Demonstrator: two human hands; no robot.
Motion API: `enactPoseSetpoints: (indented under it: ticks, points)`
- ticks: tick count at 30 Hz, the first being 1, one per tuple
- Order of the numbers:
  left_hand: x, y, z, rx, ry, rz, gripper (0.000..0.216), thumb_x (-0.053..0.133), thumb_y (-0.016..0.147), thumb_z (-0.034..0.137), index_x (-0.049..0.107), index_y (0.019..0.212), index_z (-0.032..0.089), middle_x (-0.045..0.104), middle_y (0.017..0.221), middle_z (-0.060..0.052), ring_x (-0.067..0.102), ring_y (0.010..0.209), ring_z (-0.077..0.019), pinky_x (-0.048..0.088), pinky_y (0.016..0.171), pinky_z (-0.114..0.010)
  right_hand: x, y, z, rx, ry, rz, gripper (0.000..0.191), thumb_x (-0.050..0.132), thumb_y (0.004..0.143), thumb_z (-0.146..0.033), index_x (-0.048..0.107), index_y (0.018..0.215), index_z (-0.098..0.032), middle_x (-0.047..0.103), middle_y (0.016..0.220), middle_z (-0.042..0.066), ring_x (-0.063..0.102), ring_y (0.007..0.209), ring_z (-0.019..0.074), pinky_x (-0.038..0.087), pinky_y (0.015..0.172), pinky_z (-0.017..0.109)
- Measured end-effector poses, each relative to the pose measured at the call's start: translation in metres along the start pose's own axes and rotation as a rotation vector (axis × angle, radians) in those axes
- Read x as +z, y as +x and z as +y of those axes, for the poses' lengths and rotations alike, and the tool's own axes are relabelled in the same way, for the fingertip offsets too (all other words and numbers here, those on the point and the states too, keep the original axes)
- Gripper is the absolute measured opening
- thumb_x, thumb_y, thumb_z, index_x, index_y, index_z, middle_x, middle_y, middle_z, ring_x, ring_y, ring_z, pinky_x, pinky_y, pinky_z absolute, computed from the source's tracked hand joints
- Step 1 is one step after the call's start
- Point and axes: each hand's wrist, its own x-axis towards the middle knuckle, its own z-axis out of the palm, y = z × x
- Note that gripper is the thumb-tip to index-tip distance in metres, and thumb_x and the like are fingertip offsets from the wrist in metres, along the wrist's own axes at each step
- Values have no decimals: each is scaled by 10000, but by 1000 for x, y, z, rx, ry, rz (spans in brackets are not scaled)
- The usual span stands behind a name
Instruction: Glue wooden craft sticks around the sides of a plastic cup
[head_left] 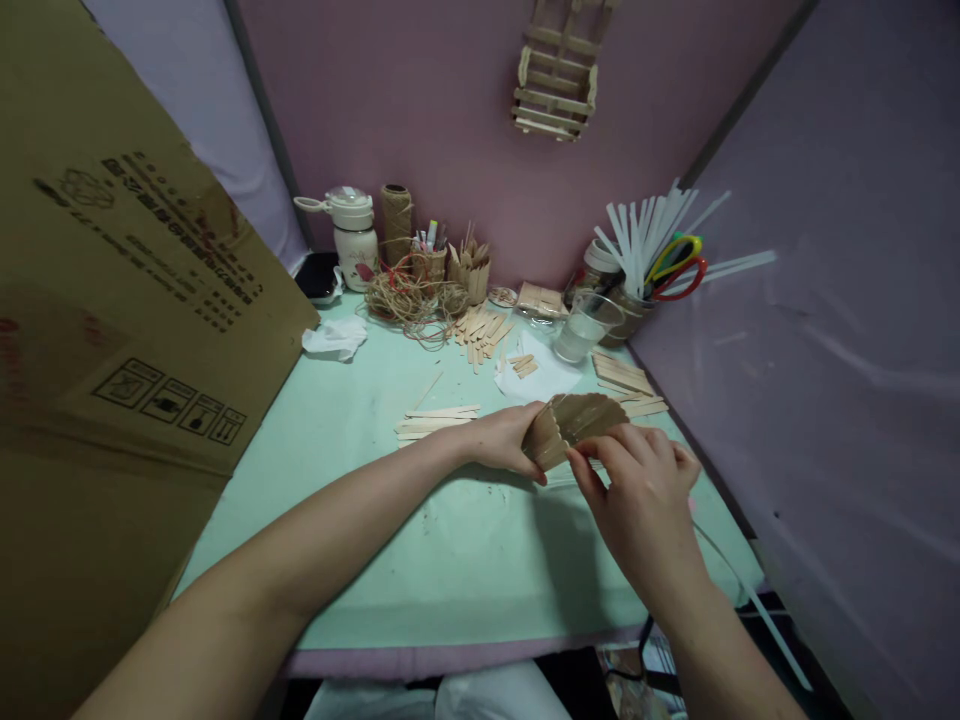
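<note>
A small container built from wooden craft sticks [553, 440] is held tilted above the table, its scalloped rim turned toward me. My left hand [514, 440] grips its left side, thumb below and fingers partly hidden behind it. On the near right rim, my right hand [637, 480] pinches with thumb and index finger; whether a small piece lies between those fingertips I cannot tell. Left of the container, several loose craft sticks [435, 422] lie on the table. Behind it, short stick pieces [525, 366] rest on a white paper [551, 378].
At the back stand a bottle [356, 245], a twine spool [396, 225], tangled twine [409, 305] and a clear plastic cup [581, 330]. Scissors [679, 270] and white glue sticks [645, 235] fill a jar at right. A cardboard box [150, 300] walls the left side.
</note>
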Motion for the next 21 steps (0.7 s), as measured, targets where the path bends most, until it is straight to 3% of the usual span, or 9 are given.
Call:
enactPoseSetpoints:
  ticks: [7,12,17,21]
  points:
    - [-1,-1,3,-6,-10,-9,900,865,574,390,430,1335,185,598,1281,-89,564,1172,-297,464,937,-369,-3,-2,-3,20,36,4,214,557,954,-290,651,774,-225,669,782,28,535,846,224,254,824,373]
    - [-1,-1,1,22,-21,3,925,874,571,393,423,1350,178,576,1330,-104,547,1214,-299,447,990,-374,-10,-11,8,96,73,50,242,503,983,-398,666,945,-222,671,927,67,575,897,244,319,825,391]
    - [0,1,-6,48,-27,-11,998,885,557,385,387,1397,179,539,1386,-114,511,1270,-307,419,1042,-387,4,-36,33,422,326,136,434,565,909,-521,582,1203,-202,632,1132,136,616,972,262,449,858,435]
    - [0,1,-9,42,-22,-21,1050,891,544,341,349,1427,179,523,1408,-120,492,1289,-312,410,1053,-394,29,-61,41,689,677,49,658,641,830,-573,467,1355,-214,576,1313,177,591,1172,305,482,932,479]
